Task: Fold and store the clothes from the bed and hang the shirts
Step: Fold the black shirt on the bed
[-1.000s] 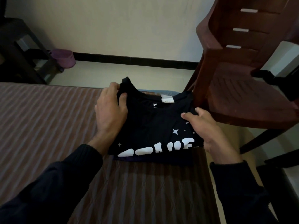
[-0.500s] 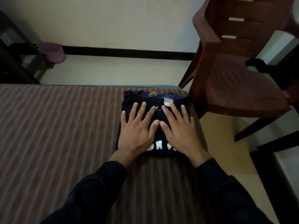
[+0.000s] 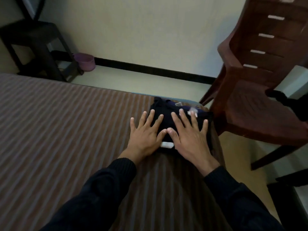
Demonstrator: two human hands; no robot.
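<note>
Two hands' fingers spread flat on folded shirt [image 3: 166, 112], left hand [image 3: 144, 132], right hand [image 3: 188, 135], striped bed [image 3: 58, 130], brown chair [image 3: 260, 90] beside

**What you can't really make out here**

Both hands cover most of the folded dark shirt [image 3: 166, 112], so its white print only peeks out as a sliver between the wrists. The tags by the collar are smeared with blur, unreadable. The brown chair [image 3: 260, 90] gets cut off by the top and right edges, and the dark stool [image 3: 33, 45] runs off the left.
</note>
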